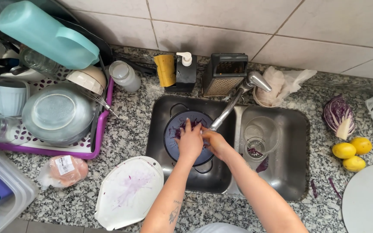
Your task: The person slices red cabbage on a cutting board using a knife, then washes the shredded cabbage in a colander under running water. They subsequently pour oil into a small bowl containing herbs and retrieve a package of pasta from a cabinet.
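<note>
1. White cutting board (128, 192), purple-stained, lower centre-left on granite counter (126, 133).
2. Left hand (190, 141) fingers spread flat inside dark colander (178, 129), frame centre, in left sink basin (160, 116); clamped on nothing.
3. Right hand (213, 141) just beside it, under faucet (234, 103); grip possibly loose, cannot tell.
4. Purple cabbage shreds (180, 131) in colander.
5. Half red cabbage (338, 116), three lemons (351, 153) right.
6. Grater (223, 74) upper centre.

The counter holds three lemons (352, 154), one half red cabbage (339, 116), one box grater (222, 74), one soap dispenser (186, 71), one stained white cutting board (128, 192), one dark colander (182, 129) in a double-basin sink (290, 172), and two hands (190, 141).
</note>
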